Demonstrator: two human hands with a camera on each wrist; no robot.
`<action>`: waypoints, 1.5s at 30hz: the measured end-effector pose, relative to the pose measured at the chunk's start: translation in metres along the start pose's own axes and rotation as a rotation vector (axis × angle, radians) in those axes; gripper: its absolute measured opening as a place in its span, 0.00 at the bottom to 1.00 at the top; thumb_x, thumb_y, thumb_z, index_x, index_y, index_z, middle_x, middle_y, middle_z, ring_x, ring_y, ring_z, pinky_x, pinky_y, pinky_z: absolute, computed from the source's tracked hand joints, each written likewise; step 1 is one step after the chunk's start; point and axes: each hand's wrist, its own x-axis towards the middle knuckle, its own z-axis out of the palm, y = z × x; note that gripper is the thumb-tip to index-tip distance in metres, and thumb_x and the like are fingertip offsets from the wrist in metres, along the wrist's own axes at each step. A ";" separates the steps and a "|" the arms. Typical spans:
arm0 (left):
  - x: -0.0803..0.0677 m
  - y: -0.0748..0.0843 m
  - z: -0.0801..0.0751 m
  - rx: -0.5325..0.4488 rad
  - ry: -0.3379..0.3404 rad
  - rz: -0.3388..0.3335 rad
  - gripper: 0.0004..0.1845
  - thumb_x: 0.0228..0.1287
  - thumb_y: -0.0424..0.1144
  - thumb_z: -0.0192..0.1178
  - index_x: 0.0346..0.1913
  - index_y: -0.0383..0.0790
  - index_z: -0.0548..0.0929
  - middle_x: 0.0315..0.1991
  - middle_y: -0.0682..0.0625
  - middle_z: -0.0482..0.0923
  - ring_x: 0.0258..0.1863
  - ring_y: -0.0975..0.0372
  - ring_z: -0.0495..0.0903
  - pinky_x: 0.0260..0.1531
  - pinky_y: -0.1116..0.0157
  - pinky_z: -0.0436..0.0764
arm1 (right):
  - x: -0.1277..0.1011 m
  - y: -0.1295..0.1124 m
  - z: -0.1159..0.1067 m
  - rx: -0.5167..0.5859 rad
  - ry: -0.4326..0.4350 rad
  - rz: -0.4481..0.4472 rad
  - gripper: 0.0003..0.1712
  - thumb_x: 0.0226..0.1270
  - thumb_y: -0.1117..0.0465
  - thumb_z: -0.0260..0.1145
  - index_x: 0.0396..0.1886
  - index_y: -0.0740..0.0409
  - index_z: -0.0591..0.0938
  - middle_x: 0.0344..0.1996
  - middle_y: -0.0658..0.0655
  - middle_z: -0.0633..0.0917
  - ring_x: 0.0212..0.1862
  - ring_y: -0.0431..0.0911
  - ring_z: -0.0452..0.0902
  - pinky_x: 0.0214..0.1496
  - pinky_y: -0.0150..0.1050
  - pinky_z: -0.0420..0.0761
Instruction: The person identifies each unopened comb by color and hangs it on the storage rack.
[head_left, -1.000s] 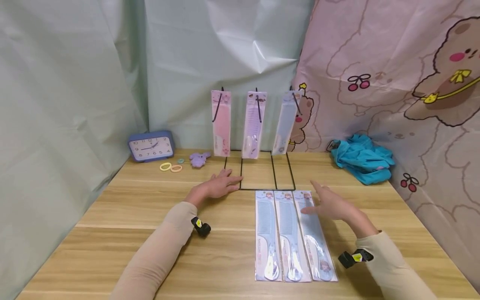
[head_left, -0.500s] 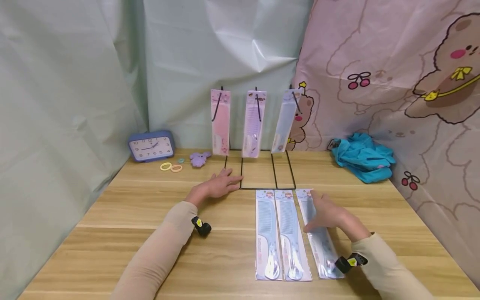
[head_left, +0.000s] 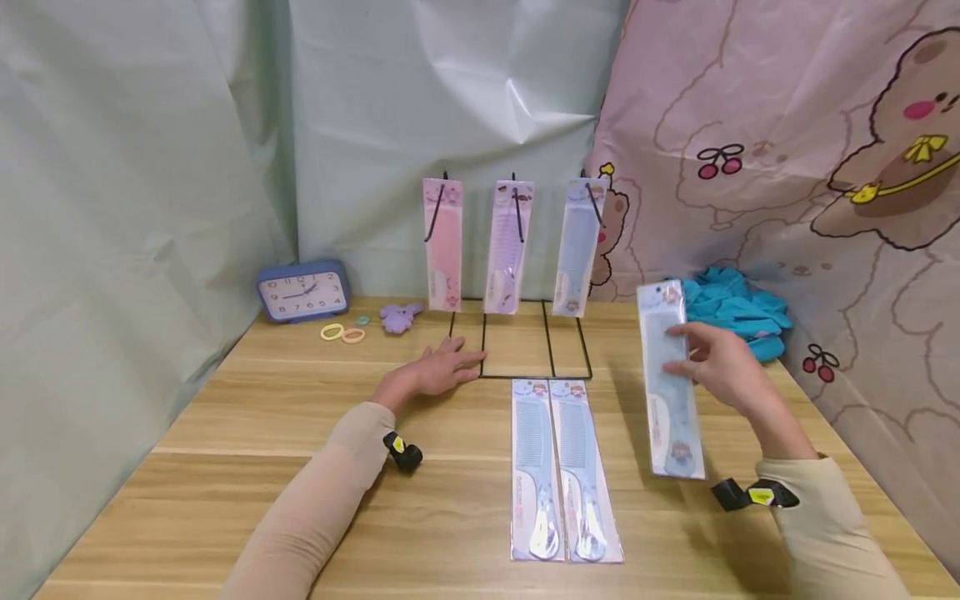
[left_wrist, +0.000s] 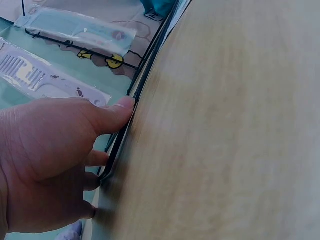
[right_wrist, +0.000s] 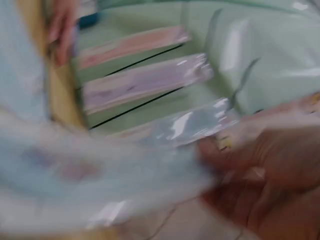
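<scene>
Pinched by its edge between thumb and fingers, a blue comb in a clear package (head_left: 670,392) is held up, nearly upright, by my right hand (head_left: 723,367). The right wrist view shows this comb blurred. My left hand (head_left: 442,369) rests at the front left corner of the black wire rack (head_left: 551,350), its thumb on the bar in the left wrist view. A pink comb (head_left: 444,250), a purple comb (head_left: 510,250) and another blue comb (head_left: 577,258), all packaged, hang from the rack's hooks. Two packaged blue combs (head_left: 534,483) lie side by side in front of it.
At the back left stand a blue clock (head_left: 302,292), a yellow hair tie (head_left: 332,332), an orange hair tie (head_left: 353,336) and a small purple toy (head_left: 400,317). A crumpled teal cloth (head_left: 750,308) lies at the back right. Curtains border the table.
My right hand has taken the rightmost packaged comb off the table, lifting it up and to the right. The hanging blue comb has swung a little. My left hand has stayed still.
</scene>
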 end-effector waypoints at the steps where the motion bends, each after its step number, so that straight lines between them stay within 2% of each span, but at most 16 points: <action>1: 0.000 0.000 -0.001 -0.001 0.000 -0.002 0.28 0.80 0.52 0.45 0.78 0.50 0.62 0.78 0.32 0.41 0.77 0.40 0.37 0.69 0.34 0.37 | -0.001 -0.007 -0.004 0.019 0.066 -0.058 0.29 0.65 0.68 0.71 0.65 0.65 0.75 0.42 0.67 0.82 0.39 0.53 0.80 0.33 0.34 0.82; 2: 0.000 0.000 -0.002 -0.002 0.001 -0.002 0.28 0.80 0.52 0.45 0.78 0.50 0.61 0.78 0.32 0.41 0.77 0.40 0.37 0.69 0.34 0.37 | -0.001 -0.015 -0.007 0.066 0.113 -0.128 0.30 0.66 0.70 0.70 0.67 0.64 0.74 0.46 0.67 0.81 0.40 0.50 0.81 0.34 0.32 0.83; 4: 0.000 -0.001 -0.003 -0.003 0.002 -0.004 0.29 0.80 0.52 0.45 0.78 0.50 0.61 0.79 0.32 0.40 0.77 0.40 0.36 0.70 0.34 0.37 | -0.001 -0.028 -0.008 0.208 0.120 -0.295 0.35 0.66 0.75 0.66 0.72 0.62 0.70 0.55 0.63 0.79 0.44 0.46 0.82 0.36 0.30 0.84; 7: 0.001 -0.001 -0.004 0.000 0.006 -0.006 0.29 0.80 0.52 0.45 0.78 0.50 0.61 0.79 0.32 0.40 0.78 0.41 0.37 0.70 0.34 0.37 | 0.001 -0.046 -0.003 0.435 -0.014 -0.473 0.46 0.63 0.83 0.62 0.78 0.60 0.59 0.69 0.62 0.66 0.51 0.43 0.80 0.41 0.35 0.86; 9: 0.000 -0.001 -0.003 0.006 0.004 -0.010 0.28 0.80 0.53 0.45 0.78 0.51 0.62 0.79 0.33 0.41 0.78 0.42 0.37 0.70 0.34 0.38 | 0.004 -0.055 0.002 0.510 -0.118 -0.506 0.51 0.62 0.85 0.61 0.81 0.56 0.52 0.74 0.60 0.57 0.57 0.50 0.77 0.42 0.40 0.87; 11: -0.001 -0.001 -0.001 0.008 0.001 -0.012 0.29 0.80 0.53 0.44 0.78 0.51 0.62 0.79 0.33 0.41 0.78 0.42 0.37 0.70 0.34 0.38 | 0.008 -0.059 0.007 0.511 -0.166 -0.492 0.54 0.63 0.83 0.62 0.82 0.52 0.49 0.77 0.61 0.51 0.59 0.59 0.74 0.44 0.42 0.86; 14: -0.001 -0.001 0.000 0.002 -0.006 -0.011 0.29 0.80 0.53 0.44 0.78 0.50 0.61 0.79 0.32 0.41 0.78 0.42 0.36 0.69 0.33 0.38 | 0.016 -0.060 0.014 0.474 -0.187 -0.453 0.54 0.67 0.78 0.63 0.82 0.48 0.47 0.79 0.60 0.47 0.63 0.72 0.67 0.46 0.43 0.86; 17: 0.000 0.001 -0.001 -0.008 -0.005 -0.007 0.29 0.80 0.53 0.44 0.78 0.50 0.61 0.79 0.32 0.40 0.78 0.42 0.36 0.69 0.33 0.38 | 0.022 -0.056 0.018 0.446 -0.169 -0.425 0.53 0.68 0.76 0.63 0.82 0.48 0.46 0.79 0.61 0.47 0.66 0.76 0.63 0.47 0.42 0.85; 21: 0.002 0.002 -0.003 -0.004 -0.002 0.003 0.29 0.80 0.53 0.44 0.78 0.50 0.62 0.79 0.32 0.41 0.78 0.41 0.36 0.69 0.33 0.37 | 0.028 -0.049 0.022 0.432 -0.105 -0.389 0.51 0.68 0.75 0.64 0.82 0.49 0.48 0.75 0.65 0.56 0.65 0.74 0.66 0.47 0.39 0.85; 25: 0.002 0.000 -0.001 0.009 -0.015 0.002 0.29 0.80 0.53 0.44 0.78 0.50 0.61 0.78 0.32 0.41 0.78 0.41 0.37 0.69 0.33 0.38 | 0.036 -0.047 0.033 0.392 0.048 -0.303 0.45 0.69 0.70 0.66 0.81 0.49 0.56 0.58 0.67 0.74 0.57 0.66 0.77 0.45 0.32 0.84; 27: 0.001 -0.001 0.000 0.011 -0.016 -0.001 0.29 0.80 0.53 0.44 0.78 0.50 0.61 0.78 0.32 0.41 0.78 0.41 0.37 0.69 0.33 0.38 | 0.043 -0.048 0.039 0.359 0.119 -0.264 0.43 0.69 0.67 0.67 0.80 0.51 0.59 0.51 0.66 0.77 0.52 0.62 0.81 0.44 0.29 0.83; 29: 0.001 -0.001 0.000 0.007 -0.004 0.000 0.29 0.80 0.52 0.44 0.78 0.49 0.61 0.78 0.32 0.41 0.78 0.41 0.37 0.69 0.32 0.38 | 0.053 -0.050 0.042 0.311 0.168 -0.234 0.42 0.69 0.65 0.68 0.79 0.51 0.60 0.48 0.66 0.79 0.50 0.60 0.82 0.43 0.28 0.82; 33: -0.001 -0.002 0.000 -0.004 0.019 0.005 0.29 0.80 0.52 0.45 0.78 0.49 0.62 0.78 0.31 0.41 0.77 0.39 0.38 0.69 0.32 0.38 | 0.077 -0.052 0.045 0.272 0.189 -0.191 0.42 0.70 0.65 0.67 0.80 0.51 0.59 0.50 0.66 0.76 0.51 0.60 0.82 0.42 0.28 0.81; 36: -0.002 -0.002 0.001 0.003 0.007 0.001 0.29 0.80 0.52 0.45 0.77 0.49 0.63 0.78 0.31 0.41 0.77 0.39 0.37 0.69 0.32 0.38 | 0.094 -0.051 0.048 0.287 0.186 -0.159 0.43 0.69 0.66 0.67 0.80 0.52 0.59 0.53 0.68 0.75 0.51 0.60 0.81 0.41 0.30 0.82; 42: -0.001 -0.002 0.001 -0.006 0.008 -0.002 0.29 0.80 0.52 0.45 0.78 0.50 0.62 0.78 0.31 0.41 0.77 0.40 0.37 0.69 0.33 0.38 | 0.121 -0.051 0.049 0.272 0.143 -0.128 0.46 0.70 0.65 0.67 0.81 0.53 0.54 0.60 0.70 0.71 0.56 0.62 0.78 0.51 0.49 0.84; 45: 0.001 -0.001 0.001 -0.017 0.007 -0.007 0.29 0.80 0.53 0.45 0.78 0.51 0.61 0.79 0.32 0.40 0.77 0.40 0.36 0.69 0.34 0.37 | 0.130 -0.051 0.047 0.245 0.114 -0.122 0.47 0.71 0.61 0.67 0.81 0.54 0.51 0.63 0.71 0.70 0.58 0.62 0.77 0.53 0.54 0.82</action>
